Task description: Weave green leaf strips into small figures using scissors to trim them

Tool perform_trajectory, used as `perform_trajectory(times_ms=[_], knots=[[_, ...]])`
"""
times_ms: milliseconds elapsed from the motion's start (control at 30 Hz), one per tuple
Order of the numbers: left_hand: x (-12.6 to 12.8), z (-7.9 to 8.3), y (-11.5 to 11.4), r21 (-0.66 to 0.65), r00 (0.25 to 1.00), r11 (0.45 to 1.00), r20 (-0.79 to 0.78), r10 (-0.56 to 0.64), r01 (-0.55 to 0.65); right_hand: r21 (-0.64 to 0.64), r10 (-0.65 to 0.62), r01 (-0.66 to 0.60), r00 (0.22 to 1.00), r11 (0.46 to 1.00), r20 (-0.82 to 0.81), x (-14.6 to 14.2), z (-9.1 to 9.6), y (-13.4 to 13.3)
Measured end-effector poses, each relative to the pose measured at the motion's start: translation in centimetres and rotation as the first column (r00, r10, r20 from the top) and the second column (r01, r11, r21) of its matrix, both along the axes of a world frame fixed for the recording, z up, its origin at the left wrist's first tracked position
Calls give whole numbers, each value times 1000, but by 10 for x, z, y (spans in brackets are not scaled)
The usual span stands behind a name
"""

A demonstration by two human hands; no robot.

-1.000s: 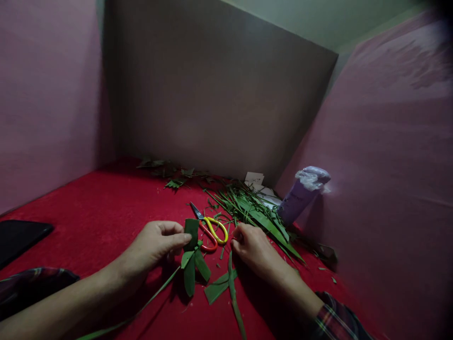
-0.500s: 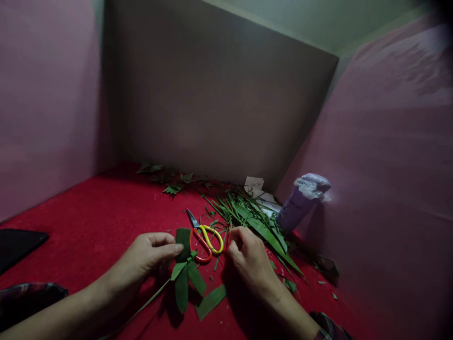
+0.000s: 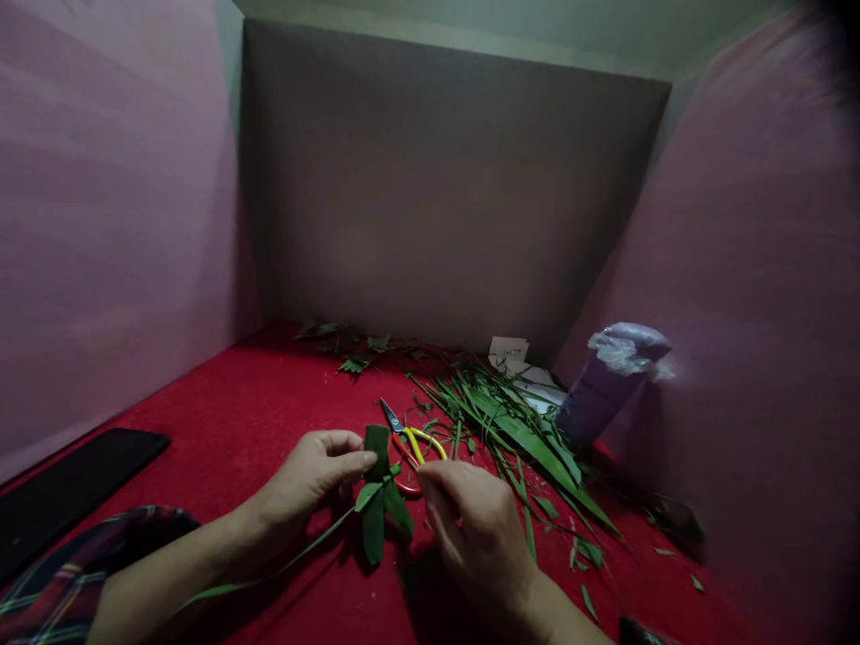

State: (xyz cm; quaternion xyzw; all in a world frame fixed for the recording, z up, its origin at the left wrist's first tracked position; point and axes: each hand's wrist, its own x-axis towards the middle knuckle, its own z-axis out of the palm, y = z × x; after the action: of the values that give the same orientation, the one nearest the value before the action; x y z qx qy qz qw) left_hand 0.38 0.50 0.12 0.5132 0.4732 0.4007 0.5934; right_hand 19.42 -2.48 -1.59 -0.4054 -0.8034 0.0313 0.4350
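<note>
My left hand [image 3: 314, 477] pinches a folded green leaf piece [image 3: 378, 491] between thumb and fingers, just above the red cloth [image 3: 228, 421]. A long thin leaf strip [image 3: 269, 569] trails from it toward me. My right hand [image 3: 470, 528] is right beside the leaf piece, back toward the camera and fingers curled; what they hold is hidden. Scissors with yellow and red handles [image 3: 411, 445] lie on the cloth just behind both hands.
A pile of long green leaves [image 3: 517, 421] spreads to the right of the scissors. A purple tube [image 3: 605, 381] leans on the right wall, with white paper [image 3: 509, 351] behind the leaves. Leaf scraps [image 3: 349, 340] lie along the back wall. A black flat device [image 3: 67, 488] sits at left.
My right hand has moved left and closer to the folded leaf piece, covering the cut leaf bits that lay in front of it. My left hand keeps its pinch.
</note>
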Motion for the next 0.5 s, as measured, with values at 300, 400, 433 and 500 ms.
perform_trajectory(times_ms=[300, 400, 433, 500], knots=[[-4, -8, 2, 25, 998, 998, -10, -63, 64, 6, 23, -23, 1000, 1000, 19, -15, -6, -5], [-3, -10, 1, 13, 998, 998, -6, -55, 56, -21, 17, -16, 998, 1000, 58, -20, -7, -7], [-2, -11, 1, 9, 999, 999, -6, -50, 50, -29, 14, -12, 998, 1000, 65, -20, -7, -7], [-1, -12, 0, 5, 999, 999, -9, -52, 53, -35, 6, -4, 998, 999, 68, -20, -9, -7]])
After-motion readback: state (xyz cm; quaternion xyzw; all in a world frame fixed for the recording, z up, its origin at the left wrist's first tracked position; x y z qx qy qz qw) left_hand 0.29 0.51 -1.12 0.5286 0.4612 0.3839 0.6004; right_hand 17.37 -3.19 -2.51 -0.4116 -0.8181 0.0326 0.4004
